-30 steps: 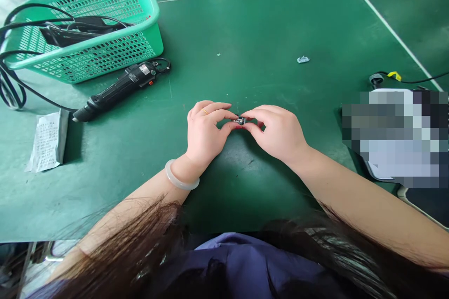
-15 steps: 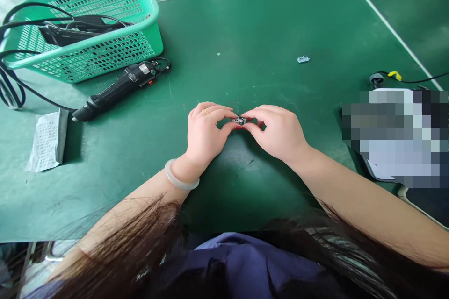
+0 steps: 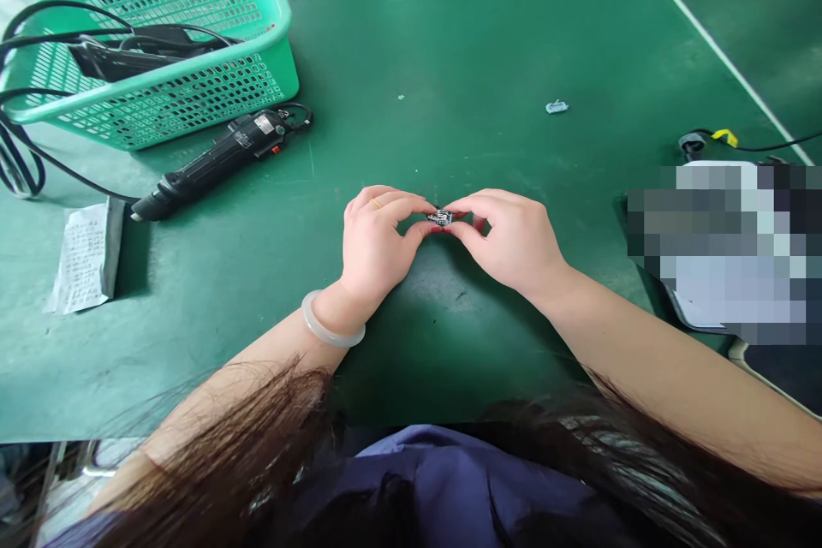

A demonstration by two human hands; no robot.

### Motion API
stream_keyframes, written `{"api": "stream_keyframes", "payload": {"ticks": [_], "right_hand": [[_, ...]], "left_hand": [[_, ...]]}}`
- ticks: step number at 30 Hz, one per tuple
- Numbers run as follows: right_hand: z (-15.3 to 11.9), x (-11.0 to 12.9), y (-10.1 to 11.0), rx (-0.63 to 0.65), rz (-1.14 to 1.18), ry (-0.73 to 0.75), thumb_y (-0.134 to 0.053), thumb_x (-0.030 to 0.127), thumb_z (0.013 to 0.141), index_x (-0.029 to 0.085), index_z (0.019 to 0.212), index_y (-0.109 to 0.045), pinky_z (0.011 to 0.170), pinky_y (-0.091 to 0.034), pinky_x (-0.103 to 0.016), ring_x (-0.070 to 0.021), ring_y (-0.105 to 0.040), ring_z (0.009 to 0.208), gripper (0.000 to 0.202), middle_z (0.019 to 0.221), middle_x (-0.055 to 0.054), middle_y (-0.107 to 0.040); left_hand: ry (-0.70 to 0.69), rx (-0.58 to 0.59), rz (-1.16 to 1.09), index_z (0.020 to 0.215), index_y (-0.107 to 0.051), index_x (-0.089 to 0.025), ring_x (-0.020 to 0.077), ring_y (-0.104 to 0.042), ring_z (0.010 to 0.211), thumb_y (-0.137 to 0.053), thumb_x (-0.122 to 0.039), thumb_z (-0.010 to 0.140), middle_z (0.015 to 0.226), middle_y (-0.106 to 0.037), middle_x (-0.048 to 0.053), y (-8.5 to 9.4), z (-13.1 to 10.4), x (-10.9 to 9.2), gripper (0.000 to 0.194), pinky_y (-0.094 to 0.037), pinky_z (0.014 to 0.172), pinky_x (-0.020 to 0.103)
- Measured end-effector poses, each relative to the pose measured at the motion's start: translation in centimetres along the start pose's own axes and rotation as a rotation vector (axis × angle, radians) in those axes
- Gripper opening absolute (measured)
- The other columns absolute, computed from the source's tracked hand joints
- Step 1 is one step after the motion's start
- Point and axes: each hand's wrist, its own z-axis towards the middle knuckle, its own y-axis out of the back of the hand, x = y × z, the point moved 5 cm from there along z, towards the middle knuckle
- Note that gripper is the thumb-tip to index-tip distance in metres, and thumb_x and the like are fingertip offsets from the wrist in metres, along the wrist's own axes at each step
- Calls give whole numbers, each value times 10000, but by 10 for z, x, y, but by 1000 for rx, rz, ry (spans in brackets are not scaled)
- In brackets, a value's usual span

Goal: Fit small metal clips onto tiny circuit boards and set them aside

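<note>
Between my two hands, near the middle of the view, is a small black and silver part (image 3: 440, 218). My left hand (image 3: 384, 231) pinches its left side between thumb and forefinger; a ring is on one finger and a pale bangle (image 3: 313, 327) on the wrist. The thumb and forefinger of my right hand (image 3: 507, 235) close on the part's right side. The fingertips nearly meet and cover its ends, and its details are too small to make out. Both hands are just over the green table (image 3: 449, 351).
A green basket (image 3: 282, 60) with black cables and devices stands at the back left. Before it lie a black electric screwdriver (image 3: 215, 161) and a written paper packet (image 3: 86, 257). A small pale piece (image 3: 556, 106) lies back right; a blurred-out object (image 3: 732, 248) is at the right.
The small part has turned a little between my fingertips and shows more silver. My right hand's fingers have shifted slightly; my left hand stays nearly in place.
</note>
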Motion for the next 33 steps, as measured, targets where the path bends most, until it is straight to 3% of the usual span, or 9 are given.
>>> {"api": "stream_keyframes", "payload": {"ticks": [14, 23, 33], "right_hand": [[0, 1, 0, -8, -6, 15, -682, 230, 874, 235, 917, -778, 668, -497, -313, -175, -658, 711, 106, 908, -22, -776], [0, -2, 0, -9, 15, -19, -674, 236, 871, 238, 928, -779, 671, -480, -320, -160, -617, 667, 120, 931, -23, -771], [7, -10, -9, -106, 125, 61, -736, 203, 833, 230, 931, -778, 590, -459, -289, -120, -532, 566, 110, 856, -4, -748]], "left_hand": [[-19, -24, 4, 858, -799, -279, 250, -663, 1041, -786, -280, 814, 985, -807, 13, 0, -1, 0, 46, -496, 979, 435], [31, 46, 32, 1061, -789, -249, 255, -652, 1058, -799, -288, 803, 1017, -801, 40, -3, -1, 3, 261, -498, 983, 423], [74, 39, 111, 1022, -801, -239, 246, -665, 1067, -747, -273, 852, 990, -794, 57, -1, 1, 6, 182, -524, 956, 397]]}}
